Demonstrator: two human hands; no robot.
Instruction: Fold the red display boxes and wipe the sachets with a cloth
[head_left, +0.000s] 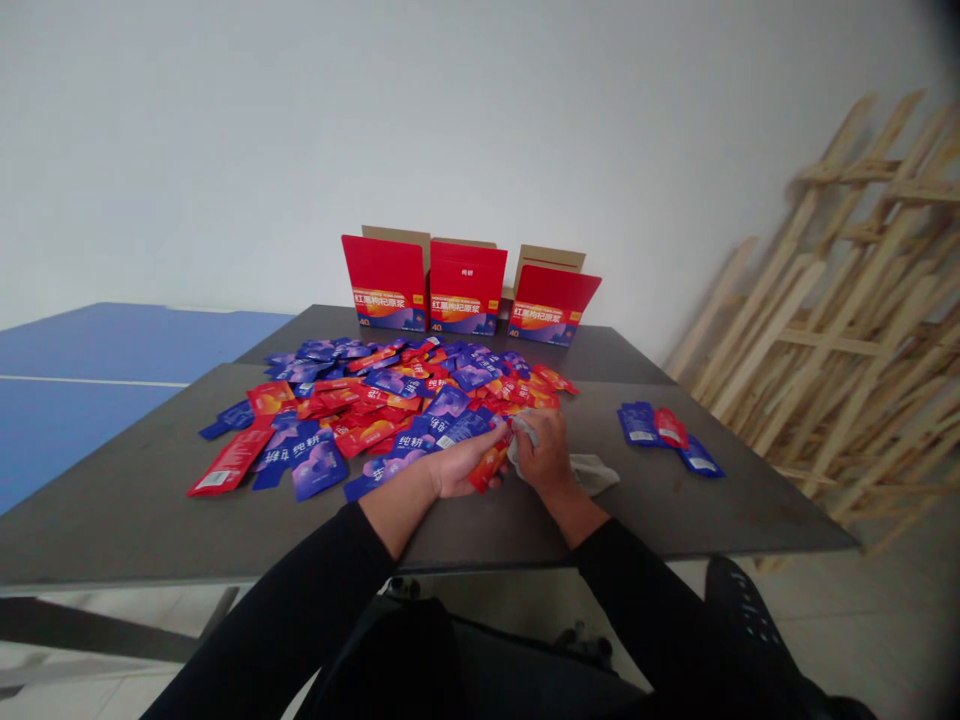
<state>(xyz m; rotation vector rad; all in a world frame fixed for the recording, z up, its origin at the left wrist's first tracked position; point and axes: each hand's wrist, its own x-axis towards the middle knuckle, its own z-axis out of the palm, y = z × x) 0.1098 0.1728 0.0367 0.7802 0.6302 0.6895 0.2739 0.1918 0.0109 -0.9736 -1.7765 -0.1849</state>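
My left hand (463, 468) is closed on a red sachet (490, 466), held above the front part of the grey table. Pressed against that sachet's upper end is a whitish cloth (523, 428), gripped by my right hand (547, 450). Part of the cloth's far side is covered by my fingers. Just beyond both hands spreads a big heap of red and blue-purple sachets (390, 395). Another pale cloth piece (595, 474) lies on the tabletop beside my right wrist; whether it joins the one in my hand I cannot tell.
Three open red cartons (466, 290) stand at the table's (667, 510) back edge. To the right lies a small group of blue sachets (637, 424) with a red sachet (670, 427) among them. Wooden frames (847, 300) lean at the right; a blue table (82, 400) adjoins the left.
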